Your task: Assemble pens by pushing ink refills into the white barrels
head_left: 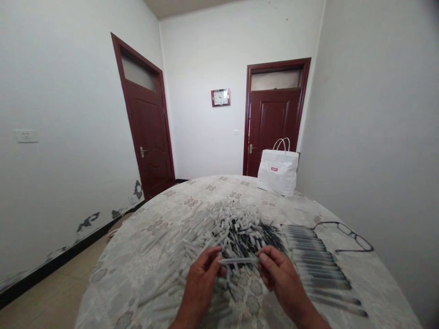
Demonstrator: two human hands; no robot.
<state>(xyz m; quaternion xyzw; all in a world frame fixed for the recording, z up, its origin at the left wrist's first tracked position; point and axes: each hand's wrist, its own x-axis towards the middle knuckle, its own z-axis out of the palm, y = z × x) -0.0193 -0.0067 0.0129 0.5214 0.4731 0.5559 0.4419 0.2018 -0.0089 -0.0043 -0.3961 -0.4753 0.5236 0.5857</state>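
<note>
White walls (202,50) surround the scene, with dark peeled patches (88,221) low on the left one. Two dark red doors come next: a left door (151,128) and a right door (276,116), both beyond the desk (199,189), which is rounded and covered with a pale flowered cloth. A loose heap of whitish tubes (195,237), short pale pieces and slim dark pieces (272,235) spreads over its middle, directly beyond and around the hands, which hide part of it. A white bag (277,171) with two looped handles stands at the far right edge, blocking the lower part of the right door. To the right of the heap, dark-ended pens (318,260) lie side by side in a long row. A clock (220,97) hangs between the doors. The right hand (274,269) has its grip closed on one end of a clear barrel; the left hand (207,269) has its thumb at the other end, though I cannot tell whether that grip is closed. Eyeglasses (351,235) lie unfolded just beyond the row. Smallest, the clear barrel (240,261) is level between the hands, in front of the heap
</note>
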